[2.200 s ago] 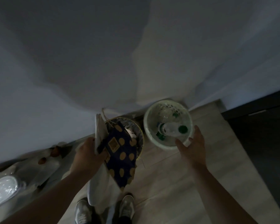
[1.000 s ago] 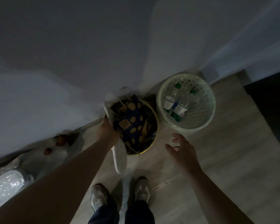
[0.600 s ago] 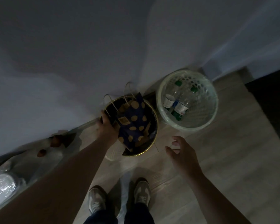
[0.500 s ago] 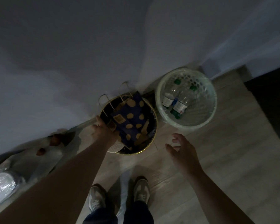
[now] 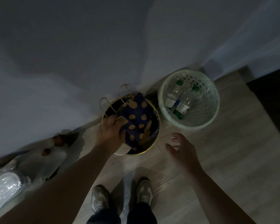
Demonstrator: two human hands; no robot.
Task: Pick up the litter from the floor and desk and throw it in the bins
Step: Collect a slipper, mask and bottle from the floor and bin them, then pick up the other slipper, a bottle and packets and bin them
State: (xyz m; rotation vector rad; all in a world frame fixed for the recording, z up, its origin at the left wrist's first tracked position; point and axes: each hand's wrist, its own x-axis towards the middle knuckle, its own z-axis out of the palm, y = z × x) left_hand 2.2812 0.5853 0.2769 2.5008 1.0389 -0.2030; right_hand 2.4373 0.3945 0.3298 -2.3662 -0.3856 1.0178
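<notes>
Dotted navy paper bag (image 5: 137,120) sits in the gold-rimmed bin (image 5: 155,143), left hand (image 5: 110,131) pressed on its near corner, fingers curled, possibly gripping, hard to tell in this dim light. Right hand (image 5: 183,151) hovers open and empty, just short of the pale mesh bin (image 5: 213,110) holding plastic bottles (image 5: 179,105).

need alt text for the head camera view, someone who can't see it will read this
Seen from above in dim light, a person's left hand pushes a navy gift bag with gold dots into a gold-rimmed bin. The right hand hovers open beside a white mesh bin holding plastic bottles.
</notes>
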